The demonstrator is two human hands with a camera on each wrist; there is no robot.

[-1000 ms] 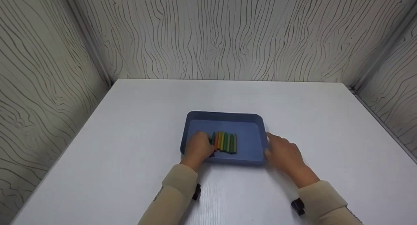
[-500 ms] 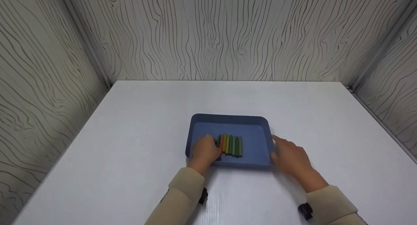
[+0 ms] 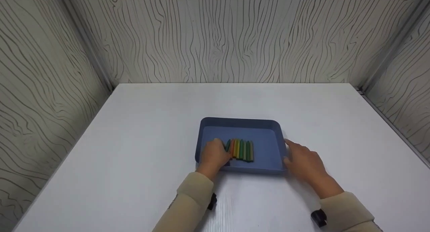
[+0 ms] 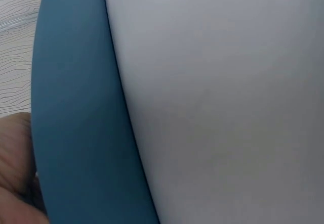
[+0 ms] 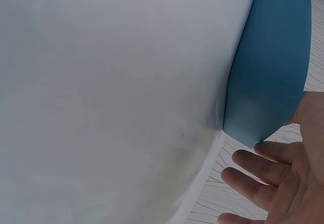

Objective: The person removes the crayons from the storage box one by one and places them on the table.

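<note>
Two hands work at a shallow blue tray (image 3: 272, 129) in the middle of a white table (image 3: 134, 131). The left hand (image 3: 215, 155) reaches over the tray's near-left corner, fingers curled down onto the left end of a row of crayons (image 3: 241, 150); whether it actually pinches one I cannot tell, since the hand hides its own fingertips. The right hand (image 3: 304, 163) lies relaxed and fairly flat against the outside of the tray's right wall, fingers extended and holding nothing; the right wrist view shows those fingers (image 5: 263, 176) spread loosely just beside the blue wall (image 5: 271, 67). The left wrist view gives only the tray's outer wall (image 4: 76, 107) and table surface.

The crayons, orange through yellow to greens, lie side by side, touching, on the tray floor left of its centre, with a dark one mostly hidden under the left hand.

Over the last second the tray, both hands and the crayons have shifted a little to the right together, the row staying intact; it looks like the tray is being nudged or steadied, not emptied.

Wood-grain patterned panels (image 3: 218, 40) enclose the table on three sides.
</note>
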